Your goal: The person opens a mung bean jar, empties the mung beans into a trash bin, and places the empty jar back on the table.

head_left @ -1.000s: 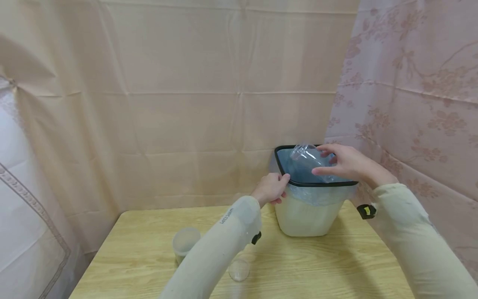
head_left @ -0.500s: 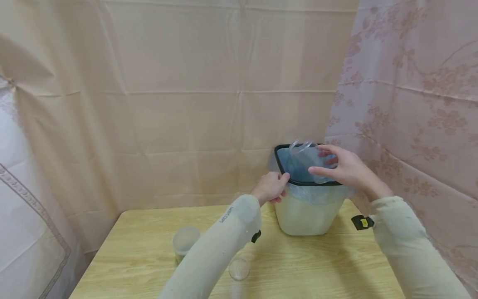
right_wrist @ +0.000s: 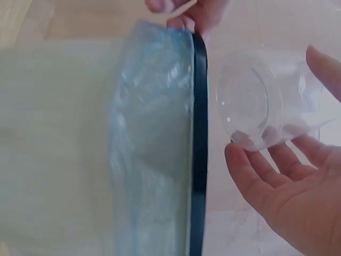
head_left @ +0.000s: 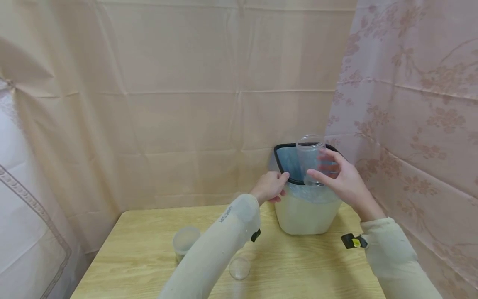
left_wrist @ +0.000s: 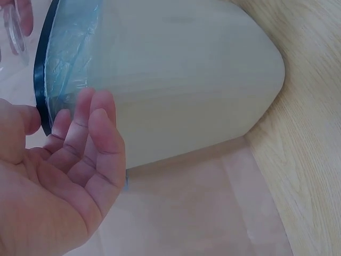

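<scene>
Right of centre in the head view, our right grip (head_left: 345, 180) holds a clear cylindrical plastic jar (head_left: 308, 161), mouth up, over a cream plastic bin (head_left: 306, 216); our left grip (head_left: 269, 187) pinches its black rim (right_wrist: 199, 128). Smooth walls could let the jar slip; lowered crooked, its base might snag the translucent blue plastic liner (right_wrist: 154, 106).

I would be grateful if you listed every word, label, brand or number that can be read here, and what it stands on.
"Let's", most likely, on the left pale cream fabric sleeve; the word after it is too blurred to be sure.
Black band with a yellow patch, by the right cuff: any lettering is too small to read.
Clear cylindrical plastic jar and cream tapered plastic bin: no readable text.
</scene>
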The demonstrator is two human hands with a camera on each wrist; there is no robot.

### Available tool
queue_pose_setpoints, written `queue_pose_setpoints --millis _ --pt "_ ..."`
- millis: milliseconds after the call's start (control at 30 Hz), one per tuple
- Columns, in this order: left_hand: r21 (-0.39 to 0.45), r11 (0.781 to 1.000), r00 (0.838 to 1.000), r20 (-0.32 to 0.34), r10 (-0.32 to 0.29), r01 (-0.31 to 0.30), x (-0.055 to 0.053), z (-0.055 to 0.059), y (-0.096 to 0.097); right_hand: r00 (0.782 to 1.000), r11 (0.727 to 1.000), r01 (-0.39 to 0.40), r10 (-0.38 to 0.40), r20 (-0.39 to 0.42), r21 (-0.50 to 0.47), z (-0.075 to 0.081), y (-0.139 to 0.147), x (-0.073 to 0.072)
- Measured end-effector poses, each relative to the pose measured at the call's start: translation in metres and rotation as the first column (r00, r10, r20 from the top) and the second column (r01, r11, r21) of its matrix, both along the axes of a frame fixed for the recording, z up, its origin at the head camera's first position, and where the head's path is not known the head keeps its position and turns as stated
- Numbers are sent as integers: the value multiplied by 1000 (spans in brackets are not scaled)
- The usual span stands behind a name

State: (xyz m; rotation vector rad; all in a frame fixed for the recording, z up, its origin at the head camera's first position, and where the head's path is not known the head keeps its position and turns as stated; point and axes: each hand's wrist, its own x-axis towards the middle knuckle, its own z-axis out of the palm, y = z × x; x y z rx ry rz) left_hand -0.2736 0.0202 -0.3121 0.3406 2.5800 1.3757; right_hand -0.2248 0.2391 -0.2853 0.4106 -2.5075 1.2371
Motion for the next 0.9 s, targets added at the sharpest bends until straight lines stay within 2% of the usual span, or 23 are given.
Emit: queue_pose_setpoints --millis 300,467,700,900 --pt "-15 1000 1000 0 15 -15 3 0 0 998 991 53 -56 -21 -126 -20 -13 14" --pt "-12 1000 1000 -18 19 -19 4 2 0 994 979 42 -61 -91 -202 -32 -22 18" --pt "-9 1000 999 -29 17 -18 2 2 -4 975 974 26 -74 -208 -226 -50 -36 21" --pt "-2 1000 1000 -27 10 -10 4 3 -5 973 964 35 -94 -212 -263 -61 -45 29"
